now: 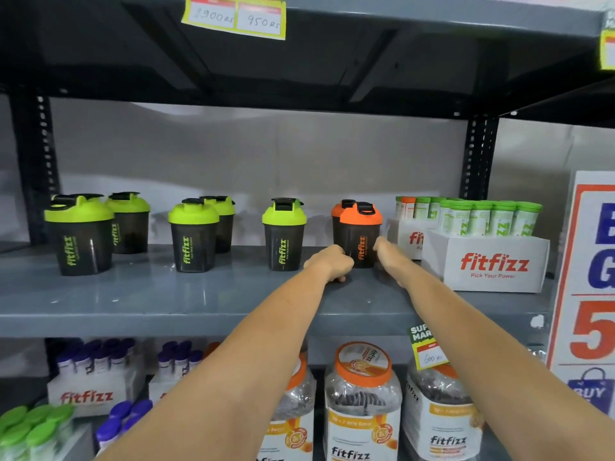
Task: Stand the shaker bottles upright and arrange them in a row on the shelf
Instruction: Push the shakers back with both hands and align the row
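Note:
Several black shaker bottles stand upright on the grey shelf (166,294). Green-lidded ones stand in two pairs at the left (80,234) (129,224) and centre-left (193,236) (221,221), with a single one (284,234) further right. An orange-lidded shaker (361,227) stands at the right, and a second orange lid (338,207) peeks out behind it. My left hand (329,262) is curled against the front orange shaker's lower left side. My right hand (389,254) presses its lower right side, so the bottle sits between both hands.
White fitfizz boxes (492,264) holding green-capped tubes stand just right of the orange shaker. A large sign (592,277) hangs at the far right. The shelf above (299,61) hangs low overhead. Jars (362,400) and tube boxes (86,394) fill the lower shelf.

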A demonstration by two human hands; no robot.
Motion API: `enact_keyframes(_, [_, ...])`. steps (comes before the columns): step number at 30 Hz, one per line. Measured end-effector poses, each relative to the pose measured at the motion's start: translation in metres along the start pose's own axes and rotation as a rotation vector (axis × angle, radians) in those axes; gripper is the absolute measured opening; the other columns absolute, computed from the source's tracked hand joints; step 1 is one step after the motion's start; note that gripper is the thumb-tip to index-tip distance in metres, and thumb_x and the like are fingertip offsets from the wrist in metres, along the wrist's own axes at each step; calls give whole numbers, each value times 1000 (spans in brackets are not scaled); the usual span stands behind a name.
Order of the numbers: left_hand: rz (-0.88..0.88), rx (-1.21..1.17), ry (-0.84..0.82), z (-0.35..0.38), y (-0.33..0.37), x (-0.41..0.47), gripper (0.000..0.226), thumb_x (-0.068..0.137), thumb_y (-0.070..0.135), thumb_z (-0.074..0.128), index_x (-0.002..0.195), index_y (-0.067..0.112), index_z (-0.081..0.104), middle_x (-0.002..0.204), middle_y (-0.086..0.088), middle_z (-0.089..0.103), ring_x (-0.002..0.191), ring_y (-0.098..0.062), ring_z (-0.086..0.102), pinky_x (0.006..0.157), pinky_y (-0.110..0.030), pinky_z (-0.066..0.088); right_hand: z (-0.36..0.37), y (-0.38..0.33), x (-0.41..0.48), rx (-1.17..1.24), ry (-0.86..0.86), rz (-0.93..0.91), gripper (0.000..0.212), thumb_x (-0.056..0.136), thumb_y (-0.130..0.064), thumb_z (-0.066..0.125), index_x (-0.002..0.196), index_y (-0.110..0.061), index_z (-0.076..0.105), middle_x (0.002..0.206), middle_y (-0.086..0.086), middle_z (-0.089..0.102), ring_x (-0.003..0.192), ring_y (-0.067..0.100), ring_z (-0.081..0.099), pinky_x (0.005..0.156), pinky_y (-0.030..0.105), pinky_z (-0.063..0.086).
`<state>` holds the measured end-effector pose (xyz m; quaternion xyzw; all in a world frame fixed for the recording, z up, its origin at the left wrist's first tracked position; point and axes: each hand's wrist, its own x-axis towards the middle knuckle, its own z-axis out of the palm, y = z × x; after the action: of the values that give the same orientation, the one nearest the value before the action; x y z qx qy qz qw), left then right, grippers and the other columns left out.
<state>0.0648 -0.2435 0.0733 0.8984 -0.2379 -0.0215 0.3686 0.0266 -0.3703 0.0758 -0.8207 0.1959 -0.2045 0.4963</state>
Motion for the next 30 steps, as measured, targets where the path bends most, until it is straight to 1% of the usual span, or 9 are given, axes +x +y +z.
enact_keyframes(3, [-5, -116, -11, -9, -7, -11, 19, 86, 6, 38, 85, 16, 55, 57, -1, 63, 55, -15, 56, 61, -25, 44, -2, 1, -14, -226, 117, -105, 48, 99, -30, 25, 120, -1, 57, 120, 21, 56, 106, 32, 51, 85, 36, 35])
enact_keyframes(6, [-31, -343, -43, -30, -23, -26, 18, 91, -1, 45, 78, 5, 57, 58, -8, 69, 51, -12, 64, 72, -26, 57, -2, -4, -30, -440, 311, -284, 42, 98, -29, 30, 92, -5, 64, 95, 18, 62, 84, 27, 50, 77, 35, 39])
enact_keyframes(10, [-142, -319, 33, -81, -60, -54, 22, 93, -1, 39, 80, -3, 57, 69, -17, 60, 37, -14, 61, 38, -22, 52, 22, -17, -51, -455, 238, -429, 40, 91, -28, 30, 73, -13, 61, 83, 16, 70, 80, 33, 62, 68, 34, 44])
enact_keyframes(15, [-262, -311, 158, -118, -104, -62, 26, 94, 1, 33, 117, -1, 46, 73, -13, 53, 33, -7, 57, 29, -14, 40, 80, -56, -64, 6, 124, -166, 37, 96, -26, 26, 110, -4, 52, 119, 25, 59, 108, 38, 55, 88, 41, 38])
enact_keyframes(17, [-231, -326, 158, -116, -107, -60, 33, 95, 4, 31, 123, 6, 47, 88, -13, 57, 31, -3, 55, 29, -12, 36, 98, -63, -66, 66, 80, -92, 41, 96, -29, 24, 120, -6, 49, 126, 21, 56, 116, 37, 51, 98, 42, 36])
enact_keyframes(19, [-183, -323, 124, -114, -106, -57, 43, 94, 2, 30, 134, 12, 42, 113, -10, 51, 32, -1, 55, 29, -11, 35, 106, -65, -65, 90, 26, -29, 45, 93, -34, 26, 121, -9, 51, 131, 17, 55, 120, 35, 48, 107, 46, 32])
enact_keyframes(23, [-148, -302, 22, -114, -102, -52, 49, 94, 1, 28, 140, 14, 39, 105, -4, 50, 36, -2, 55, 32, -12, 38, 108, -64, -63, 101, -70, 42, 48, 86, -41, 35, 120, -14, 56, 137, 13, 50, 125, 32, 44, 104, 43, 33])
enact_keyframes(27, [-130, -289, -3, -112, -102, -42, 54, 93, 1, 27, 143, 16, 38, 128, -10, 48, 32, -2, 53, 30, -14, 38, 112, -60, -54, 81, -92, 25, 64, 71, -48, 34, 124, -21, 56, 139, 11, 50, 126, 32, 43, 108, 48, 31])
enact_keyframes(30, [-118, -289, -4, -111, -102, -37, 55, 91, -1, 27, 143, 15, 37, 133, -8, 47, 35, -3, 55, 31, -14, 39, 117, -53, -38, 53, -124, 5, 68, 65, -51, 31, 124, -26, 53, 140, 9, 50, 127, 32, 41, 110, 52, 27])
